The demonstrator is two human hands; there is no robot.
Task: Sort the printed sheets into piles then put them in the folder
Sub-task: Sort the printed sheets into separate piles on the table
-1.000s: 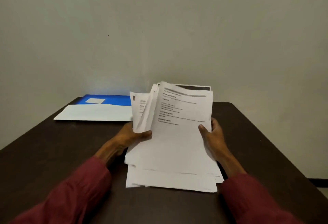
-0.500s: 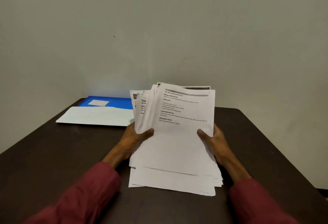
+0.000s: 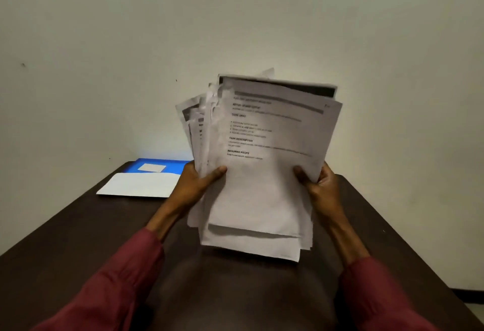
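Change: the sheets [image 3: 264, 186] have been raised and tipped more upright than half a second ago. Their lower edge now appears clear of the counter [image 3: 78, 239].

Grip state: the left hand [image 3: 195, 186] holds the left edge, thumb on the front face. The right hand [image 3: 320, 189] holds the right edge the same way. Both grips are closed on the sheets. The left side of the stack is fanned and uneven.

Task status: no piles are on the counter, so sorting appears not yet started. The lift suggests the stack is being squared or inspected first.

Surface: dark counter. The blue folder [image 3: 157, 164] lies at its far left, well apart from the sheets. A white panel [image 3: 138, 185] lies against its near side; whether it is a flap or a loose sheet cannot be determined.

Room: plain pale wall [image 3: 131, 42] behind the counter.
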